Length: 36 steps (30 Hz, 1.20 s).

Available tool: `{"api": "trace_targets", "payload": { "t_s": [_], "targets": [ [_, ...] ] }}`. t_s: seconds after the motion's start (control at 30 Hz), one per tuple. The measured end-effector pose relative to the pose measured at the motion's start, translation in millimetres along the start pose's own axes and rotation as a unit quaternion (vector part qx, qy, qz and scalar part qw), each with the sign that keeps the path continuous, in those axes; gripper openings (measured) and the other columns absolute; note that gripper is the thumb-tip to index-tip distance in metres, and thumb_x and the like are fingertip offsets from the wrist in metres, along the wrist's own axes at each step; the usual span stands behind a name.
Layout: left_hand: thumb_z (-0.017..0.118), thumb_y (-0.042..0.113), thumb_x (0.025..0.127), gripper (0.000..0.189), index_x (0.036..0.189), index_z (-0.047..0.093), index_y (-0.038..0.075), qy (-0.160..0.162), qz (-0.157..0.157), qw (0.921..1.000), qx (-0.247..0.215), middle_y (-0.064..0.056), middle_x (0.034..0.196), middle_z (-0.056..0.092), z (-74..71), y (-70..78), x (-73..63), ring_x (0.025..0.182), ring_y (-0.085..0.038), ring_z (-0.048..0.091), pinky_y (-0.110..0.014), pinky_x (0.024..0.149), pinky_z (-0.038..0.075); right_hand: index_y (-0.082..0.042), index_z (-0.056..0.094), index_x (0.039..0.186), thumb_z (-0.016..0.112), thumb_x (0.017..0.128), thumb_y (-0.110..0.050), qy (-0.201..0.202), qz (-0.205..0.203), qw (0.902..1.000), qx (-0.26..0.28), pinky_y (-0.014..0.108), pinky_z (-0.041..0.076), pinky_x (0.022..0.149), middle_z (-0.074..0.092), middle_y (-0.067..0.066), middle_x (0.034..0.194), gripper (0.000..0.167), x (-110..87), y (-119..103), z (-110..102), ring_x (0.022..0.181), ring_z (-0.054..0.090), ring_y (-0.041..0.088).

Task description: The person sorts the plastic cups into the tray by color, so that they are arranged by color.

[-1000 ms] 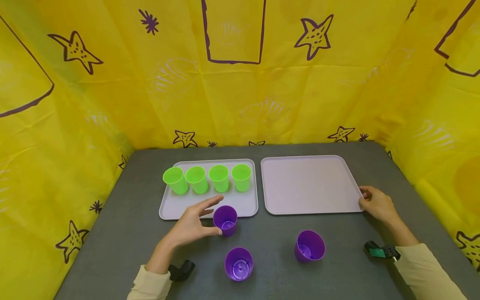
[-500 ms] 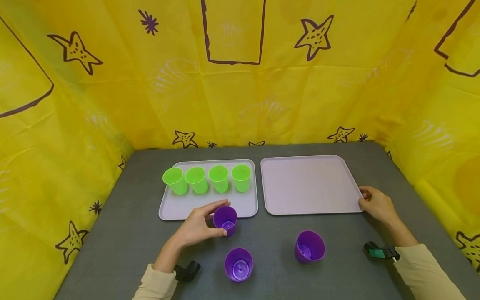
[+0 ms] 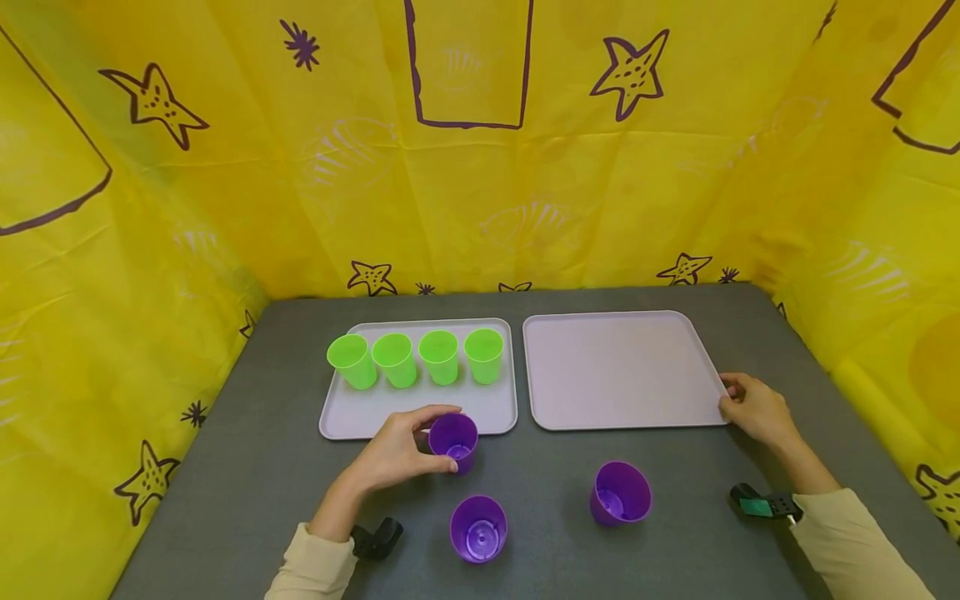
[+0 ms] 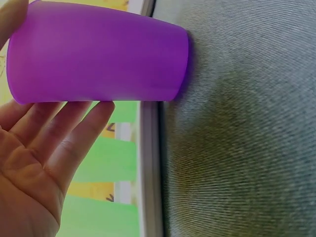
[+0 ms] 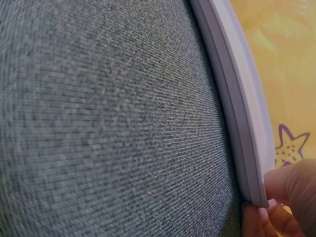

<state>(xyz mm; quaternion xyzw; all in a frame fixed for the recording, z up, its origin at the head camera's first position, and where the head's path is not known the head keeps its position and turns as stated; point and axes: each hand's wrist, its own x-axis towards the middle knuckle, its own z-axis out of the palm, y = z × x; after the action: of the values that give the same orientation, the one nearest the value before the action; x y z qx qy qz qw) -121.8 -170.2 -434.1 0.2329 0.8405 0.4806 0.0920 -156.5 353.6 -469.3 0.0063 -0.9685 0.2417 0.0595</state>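
Note:
My left hand (image 3: pixel 397 452) grips a purple cup (image 3: pixel 454 437), thumb on the near side and fingers on the far side. In the left wrist view the cup's smooth wall (image 4: pixel 98 54) fills the top, its base at the grey tabletop. Over on the right, my right hand (image 3: pixel 759 413) pinches the near right corner of a pale lilac tray (image 3: pixel 622 371). The right wrist view shows the thumb (image 5: pixel 284 182) on the tray rim (image 5: pixel 232 89), fingertips below it. Two more purple cups stand nearer me, one at centre (image 3: pixel 478 529) and one farther right (image 3: pixel 620 493).
Several green cups (image 3: pixel 393 360) stand in a row on a second pale tray (image 3: pixel 352 421), just beyond my left hand. The two trays lie side by side with a narrow gap. Yellow patterned cloth (image 3: pixel 465 208) walls off the back and sides of the grey table (image 3: pixel 555 550).
My left hand has moved right and closed its fingers and thumb round the purple cup. That cup has barely shifted. The right hand still holds the tray corner.

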Motion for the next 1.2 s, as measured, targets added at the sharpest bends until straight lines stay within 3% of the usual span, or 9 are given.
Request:
{"api": "trace_targets", "payload": {
  "t_s": [0.47,0.73,1.03,1.2],
  "targets": [
    [0.083,0.030,0.064,0.067,0.123,0.056,0.013,-0.015,0.015,0.9997,0.015,-0.004,0.112,0.063,-13.5,21.2,18.4,0.097,-0.020,0.063,-0.031,0.084,0.054,0.009,0.056,0.110,0.055,0.077,-0.009,-0.005,-0.005,1.0000,-0.001,0.030,0.038,0.058,0.060,0.013,0.081,0.037,0.2,-1.1,-3.5,0.070,0.052,0.020],
    [0.084,0.027,0.063,0.067,0.122,0.056,0.010,-0.015,0.038,0.9980,0.048,-0.007,0.111,0.063,-14.9,38.6,43.9,0.100,-0.023,0.062,-0.035,0.086,0.053,0.008,0.056,0.111,0.055,0.078,-0.010,-0.014,0.003,0.9999,-0.001,0.030,0.037,0.058,0.061,0.013,0.082,0.037,0.2,-1.3,-3.3,0.070,0.052,0.021],
    [0.083,0.031,0.064,0.068,0.123,0.055,0.014,-0.012,0.032,0.9960,0.082,0.002,0.107,0.063,-10.8,57.7,73.1,0.096,-0.012,0.061,-0.025,0.086,0.052,0.006,0.056,0.110,0.054,0.078,-0.010,-0.003,0.005,1.0000,0.000,0.029,0.037,0.056,0.060,0.012,0.080,0.036,0.7,0.4,-1.1,0.069,0.052,0.021],
    [0.083,0.027,0.065,0.065,0.122,0.054,0.011,-0.017,0.059,0.9943,0.087,0.001,0.106,0.063,-9.8,71.2,91.6,0.096,-0.012,0.061,-0.025,0.084,0.053,0.006,0.056,0.111,0.054,0.078,-0.010,-0.005,0.007,1.0000,-0.001,0.029,0.036,0.056,0.060,0.012,0.081,0.037,1.3,0.8,-0.4,0.069,0.052,0.021]
  ]
}}
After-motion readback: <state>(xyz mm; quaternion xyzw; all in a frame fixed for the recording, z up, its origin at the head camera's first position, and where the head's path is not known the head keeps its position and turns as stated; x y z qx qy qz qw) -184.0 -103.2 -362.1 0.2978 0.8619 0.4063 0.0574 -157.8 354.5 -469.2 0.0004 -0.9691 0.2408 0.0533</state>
